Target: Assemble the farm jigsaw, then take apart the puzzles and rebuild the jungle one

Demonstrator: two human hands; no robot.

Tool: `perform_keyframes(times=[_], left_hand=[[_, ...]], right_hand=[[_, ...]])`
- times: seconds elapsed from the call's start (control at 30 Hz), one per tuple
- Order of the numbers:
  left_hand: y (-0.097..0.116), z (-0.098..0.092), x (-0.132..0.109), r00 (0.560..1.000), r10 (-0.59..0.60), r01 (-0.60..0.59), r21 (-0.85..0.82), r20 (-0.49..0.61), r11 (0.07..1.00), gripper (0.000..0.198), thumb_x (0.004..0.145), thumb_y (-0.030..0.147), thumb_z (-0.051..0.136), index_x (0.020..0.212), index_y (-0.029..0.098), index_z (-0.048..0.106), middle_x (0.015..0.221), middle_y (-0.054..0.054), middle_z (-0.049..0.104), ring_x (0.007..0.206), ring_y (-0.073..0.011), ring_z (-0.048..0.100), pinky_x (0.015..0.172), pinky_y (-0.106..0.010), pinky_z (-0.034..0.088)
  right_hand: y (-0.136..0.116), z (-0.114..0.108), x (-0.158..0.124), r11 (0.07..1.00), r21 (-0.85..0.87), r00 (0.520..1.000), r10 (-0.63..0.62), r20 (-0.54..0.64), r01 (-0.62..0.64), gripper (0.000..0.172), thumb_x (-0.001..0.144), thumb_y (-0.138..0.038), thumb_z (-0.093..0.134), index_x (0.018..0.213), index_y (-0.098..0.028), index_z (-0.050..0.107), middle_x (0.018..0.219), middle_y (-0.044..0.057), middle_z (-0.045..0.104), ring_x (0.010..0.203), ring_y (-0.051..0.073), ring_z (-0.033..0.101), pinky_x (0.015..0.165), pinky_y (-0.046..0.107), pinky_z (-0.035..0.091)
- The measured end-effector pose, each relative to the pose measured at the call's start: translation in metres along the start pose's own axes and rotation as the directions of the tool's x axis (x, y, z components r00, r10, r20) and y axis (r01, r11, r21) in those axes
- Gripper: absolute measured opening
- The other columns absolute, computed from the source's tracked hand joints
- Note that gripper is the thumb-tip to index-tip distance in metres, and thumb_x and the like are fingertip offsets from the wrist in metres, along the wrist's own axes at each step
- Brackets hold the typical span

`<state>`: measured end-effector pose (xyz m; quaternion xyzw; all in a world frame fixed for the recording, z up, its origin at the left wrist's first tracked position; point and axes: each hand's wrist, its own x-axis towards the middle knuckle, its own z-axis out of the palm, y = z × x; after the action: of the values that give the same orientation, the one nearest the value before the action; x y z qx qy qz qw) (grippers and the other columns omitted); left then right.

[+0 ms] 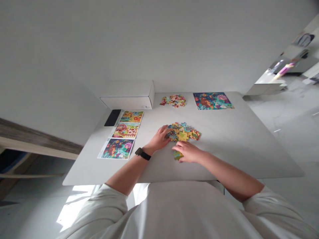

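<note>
A heap of loose colourful puzzle pieces lies in the middle of the white table. My left hand, with a black watch on its wrist, rests at the heap's left edge with fingers curled onto the pieces. My right hand lies palm down just in front of the heap, its fingers pressed flat on a green and yellow puzzle piece that peeks out beneath them.
A finished puzzle lies at the far right, and a second pile of pieces sits at the back. A white box stands at the far left, with a black phone and a picture sheet beside it.
</note>
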<state>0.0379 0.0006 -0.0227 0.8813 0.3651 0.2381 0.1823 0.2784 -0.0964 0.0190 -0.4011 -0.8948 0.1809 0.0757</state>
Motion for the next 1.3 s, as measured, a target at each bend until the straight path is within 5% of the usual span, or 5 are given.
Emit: perform_keyframes(times=[0.23, 0.5, 0.83, 1.1, 1.3], left_hand=[[-0.010, -0.010, -0.009, 1.000, -0.021, 0.021, -0.016, -0.020, 1.000, 0.058, 0.096, 0.029, 0.069, 0.152, 0.022, 0.056, 0.158, -0.018, 0.054, 0.151, -0.0327, 0.051, 0.128, -0.055, 0.044], [0.000, -0.012, -0.006, 0.999, -0.050, 0.052, 0.084, -0.017, 0.995, 0.058, 0.107, 0.047, 0.060, 0.160, 0.027, 0.052, 0.166, -0.018, 0.048, 0.157, -0.0354, 0.044, 0.129, -0.062, 0.037], [0.022, 0.013, 0.033, 0.972, 0.110, -0.156, 0.219, 0.209, 0.963, 0.113, 0.079, 0.082, 0.079, 0.172, 0.032, 0.037, 0.178, -0.018, 0.033, 0.163, -0.0518, 0.025, 0.129, -0.079, 0.013], [0.004, 0.011, 0.046, 0.985, 0.081, -0.113, 0.206, 0.155, 0.972, 0.100, 0.090, 0.070, 0.072, 0.173, 0.029, 0.036, 0.170, -0.016, 0.048, 0.158, -0.0445, 0.038, 0.132, -0.071, 0.018], [-0.043, -0.017, 0.059, 0.988, 0.028, -0.065, 0.242, 0.152, 0.968, 0.100, 0.088, 0.065, 0.077, 0.172, 0.029, 0.037, 0.169, -0.016, 0.048, 0.159, -0.0453, 0.036, 0.132, -0.070, 0.018]], right_hand=[[0.037, -0.017, 0.012, 0.933, 0.336, 0.991, 0.136, 0.012, -0.131, 0.010, 0.087, -0.022, 0.083, 0.096, -0.022, 0.080, 0.090, 0.001, 0.073, 0.083, 0.018, 0.069, 0.077, 0.030, 0.053], [0.099, -0.037, 0.018, 0.937, 0.217, 0.804, 0.346, -0.483, -0.272, 0.034, 0.097, -0.033, 0.071, 0.129, -0.022, 0.074, 0.118, 0.013, 0.073, 0.109, 0.030, 0.071, 0.105, 0.049, 0.057], [0.110, 0.010, -0.020, 0.984, -0.110, 0.947, 0.098, -0.306, -0.137, 0.102, 0.087, -0.063, 0.081, 0.170, -0.021, 0.039, 0.172, 0.024, 0.037, 0.161, 0.047, 0.033, 0.128, 0.070, 0.034], [0.133, 0.001, 0.029, 0.990, -0.136, 0.963, 0.003, -0.271, -0.041, 0.079, 0.094, -0.062, 0.073, 0.155, -0.015, 0.057, 0.164, 0.026, 0.048, 0.154, 0.044, 0.044, 0.129, 0.068, 0.034], [0.148, -0.005, 0.094, 0.993, -0.115, 0.965, -0.066, -0.254, 0.038, 0.079, 0.094, -0.062, 0.074, 0.154, -0.013, 0.056, 0.163, 0.028, 0.047, 0.155, 0.044, 0.043, 0.128, 0.067, 0.035]])
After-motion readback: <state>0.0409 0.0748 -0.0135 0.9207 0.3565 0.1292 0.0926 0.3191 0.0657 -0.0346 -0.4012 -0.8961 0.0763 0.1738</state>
